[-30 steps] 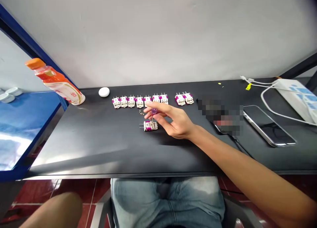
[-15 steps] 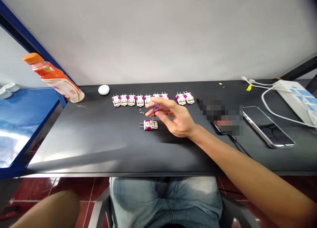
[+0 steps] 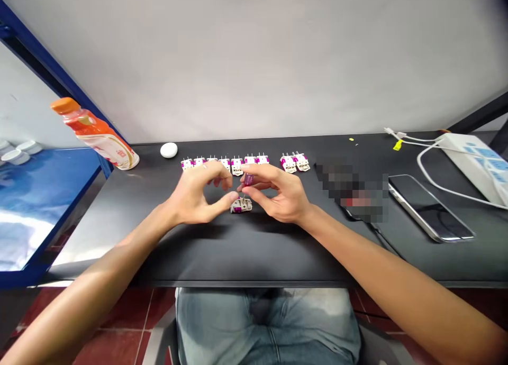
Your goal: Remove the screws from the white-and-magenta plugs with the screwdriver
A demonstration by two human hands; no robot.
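My right hand (image 3: 283, 193) holds a small screwdriver by its purple handle (image 3: 248, 180), pinched between thumb and fingers. Its tip points down at a white and purple plug insert (image 3: 242, 205) lying on the black table. My left hand (image 3: 202, 193) is close on the left of that insert, thumb and curled fingers apart, with nothing visible between them. Its thumb tip covers the insert's left end, so I cannot tell whether they touch. Behind both hands stands a row of similar plug inserts (image 3: 237, 166) with metal pins, partly covered by the hands.
Two more plug inserts (image 3: 294, 162) sit right of the row. An orange bottle (image 3: 101, 137) and a white round object (image 3: 169, 150) are at the left. Rightward lie a blurred dark object (image 3: 343, 182) with a cable, a phone (image 3: 431, 207) and a white power strip (image 3: 476, 166).
My left hand has come up from below the table edge to the insert, now covering its pins and the small brass screws. My right hand keeps the screwdriver at nearly the same spot.
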